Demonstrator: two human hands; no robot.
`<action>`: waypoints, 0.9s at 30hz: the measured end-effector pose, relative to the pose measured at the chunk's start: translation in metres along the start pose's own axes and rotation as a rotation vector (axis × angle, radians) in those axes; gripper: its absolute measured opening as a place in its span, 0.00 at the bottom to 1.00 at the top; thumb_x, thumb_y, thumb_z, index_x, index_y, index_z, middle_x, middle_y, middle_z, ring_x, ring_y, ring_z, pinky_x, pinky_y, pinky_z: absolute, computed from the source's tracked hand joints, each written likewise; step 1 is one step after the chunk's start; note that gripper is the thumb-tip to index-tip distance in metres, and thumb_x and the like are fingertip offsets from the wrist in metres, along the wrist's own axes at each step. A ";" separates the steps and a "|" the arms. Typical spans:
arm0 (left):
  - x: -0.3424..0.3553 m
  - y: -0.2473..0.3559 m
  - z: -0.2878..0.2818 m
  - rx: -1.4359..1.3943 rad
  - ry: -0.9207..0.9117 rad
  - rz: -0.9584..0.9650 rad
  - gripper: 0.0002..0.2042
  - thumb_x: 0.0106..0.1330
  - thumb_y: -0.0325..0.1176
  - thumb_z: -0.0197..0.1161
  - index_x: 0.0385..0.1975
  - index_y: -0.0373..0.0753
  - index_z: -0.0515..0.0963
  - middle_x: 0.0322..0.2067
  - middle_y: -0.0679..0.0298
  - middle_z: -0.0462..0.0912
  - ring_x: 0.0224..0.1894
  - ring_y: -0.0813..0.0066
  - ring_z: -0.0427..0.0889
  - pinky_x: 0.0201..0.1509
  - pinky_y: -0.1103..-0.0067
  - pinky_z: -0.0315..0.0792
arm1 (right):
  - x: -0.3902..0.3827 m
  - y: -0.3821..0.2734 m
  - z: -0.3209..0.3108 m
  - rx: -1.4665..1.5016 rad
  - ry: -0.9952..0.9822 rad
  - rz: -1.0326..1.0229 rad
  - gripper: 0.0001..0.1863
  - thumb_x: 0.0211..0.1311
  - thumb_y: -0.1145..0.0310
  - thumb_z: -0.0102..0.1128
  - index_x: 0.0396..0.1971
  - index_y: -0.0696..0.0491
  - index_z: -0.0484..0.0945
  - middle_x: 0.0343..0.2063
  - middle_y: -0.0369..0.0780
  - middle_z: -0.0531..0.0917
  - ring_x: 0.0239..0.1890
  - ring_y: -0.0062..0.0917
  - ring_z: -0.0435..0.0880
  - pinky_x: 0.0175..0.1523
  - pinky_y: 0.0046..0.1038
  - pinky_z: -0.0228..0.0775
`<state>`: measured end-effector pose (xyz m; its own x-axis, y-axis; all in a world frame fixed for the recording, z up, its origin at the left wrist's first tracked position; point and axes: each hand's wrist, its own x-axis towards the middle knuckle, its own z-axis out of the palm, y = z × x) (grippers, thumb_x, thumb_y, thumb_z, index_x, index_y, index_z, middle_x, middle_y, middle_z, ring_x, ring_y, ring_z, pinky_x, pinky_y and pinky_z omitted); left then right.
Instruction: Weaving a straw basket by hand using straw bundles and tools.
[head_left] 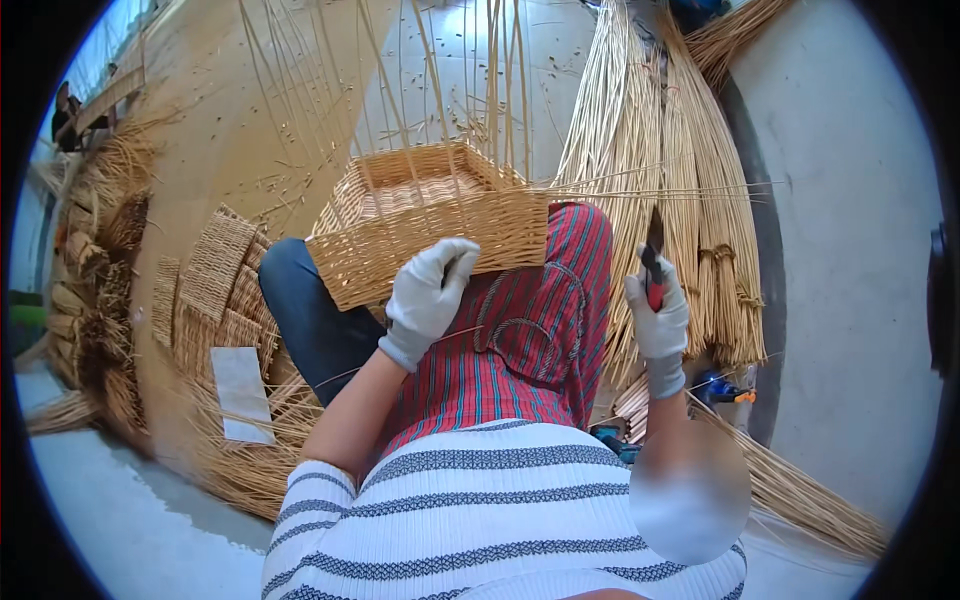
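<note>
A half-woven wicker basket [430, 235] rests tilted across my lap, its tall uprights rising from the far side. My left hand [430, 290], in a white glove, is closed at the basket's near lower edge, thumb and fingers pinched there; whether a loose strand is between them is hidden. To the right, my gloved right hand [660, 310] is wrapped around pruning shears [653, 270] with a red grip, the dark blade pointing up and away from the basket. Thin weaving strands [680, 190] stick out to the right from the basket's corner.
Long bundles of pale wicker rods [640, 120] lie at the right, beside a grey wall [840, 200]. Woven panels [215, 265] and a white sheet [241, 395] are at my left. Cut scraps litter the floor [225, 130]. More bundles [100, 260] are stacked at the far left.
</note>
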<state>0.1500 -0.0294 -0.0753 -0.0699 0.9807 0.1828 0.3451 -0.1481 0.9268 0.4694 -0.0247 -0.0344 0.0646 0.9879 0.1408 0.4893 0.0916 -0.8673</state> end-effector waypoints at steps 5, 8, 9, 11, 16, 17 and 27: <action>0.054 0.027 0.003 0.418 0.141 0.256 0.06 0.67 0.28 0.66 0.42 0.42 0.81 0.36 0.59 0.86 0.34 0.58 0.86 0.38 0.70 0.79 | 0.065 -0.063 -0.012 -0.504 -0.008 -0.453 0.33 0.47 0.59 0.83 0.54 0.46 0.78 0.33 0.35 0.82 0.35 0.22 0.80 0.43 0.25 0.73; 0.078 0.021 0.007 0.753 0.074 0.272 0.06 0.72 0.35 0.59 0.42 0.44 0.71 0.31 0.56 0.83 0.33 0.51 0.85 0.35 0.60 0.77 | 0.121 -0.094 -0.007 -0.871 -0.066 -0.750 0.34 0.44 0.58 0.82 0.54 0.42 0.79 0.41 0.33 0.85 0.48 0.28 0.82 0.58 0.33 0.70; 0.082 0.016 0.011 0.753 0.073 0.279 0.06 0.72 0.35 0.59 0.42 0.44 0.71 0.31 0.56 0.83 0.33 0.51 0.85 0.35 0.60 0.77 | 0.139 -0.103 -0.002 -0.963 -0.119 -0.814 0.33 0.44 0.58 0.81 0.54 0.42 0.79 0.41 0.33 0.85 0.48 0.28 0.82 0.60 0.33 0.69; 0.088 0.009 0.015 0.801 -0.066 0.038 0.07 0.71 0.35 0.59 0.42 0.43 0.71 0.31 0.53 0.82 0.33 0.47 0.84 0.34 0.58 0.76 | 0.172 -0.107 0.013 -1.166 -0.241 -0.875 0.30 0.50 0.61 0.77 0.56 0.39 0.78 0.42 0.31 0.85 0.49 0.23 0.81 0.63 0.32 0.69; 0.079 0.010 0.025 0.683 0.036 -0.033 0.04 0.73 0.34 0.53 0.42 0.45 0.72 0.27 0.52 0.83 0.31 0.45 0.85 0.33 0.53 0.75 | 0.214 -0.135 0.060 -1.698 -0.595 -0.970 0.25 0.58 0.70 0.68 0.57 0.37 0.77 0.43 0.29 0.85 0.51 0.20 0.81 0.60 0.25 0.75; 0.080 0.008 0.028 0.680 0.036 -0.037 0.04 0.73 0.34 0.53 0.42 0.45 0.72 0.27 0.52 0.83 0.31 0.45 0.85 0.33 0.53 0.75 | 0.221 -0.123 0.064 -1.552 -0.523 -1.116 0.22 0.57 0.68 0.70 0.53 0.38 0.79 0.43 0.29 0.85 0.51 0.21 0.82 0.61 0.24 0.75; 0.074 -0.001 0.038 0.700 0.127 0.088 0.07 0.66 0.32 0.63 0.40 0.44 0.72 0.27 0.52 0.82 0.29 0.45 0.83 0.31 0.56 0.76 | 0.245 -0.140 0.106 -1.542 -0.714 -1.299 0.18 0.50 0.64 0.74 0.43 0.36 0.82 0.36 0.26 0.82 0.47 0.18 0.81 0.61 0.23 0.73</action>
<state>0.1801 0.0484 -0.0754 -0.1080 0.9400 0.3237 0.8709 -0.0675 0.4868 0.3246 0.2179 0.0710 -0.8827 0.3646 -0.2963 0.1349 0.8009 0.5835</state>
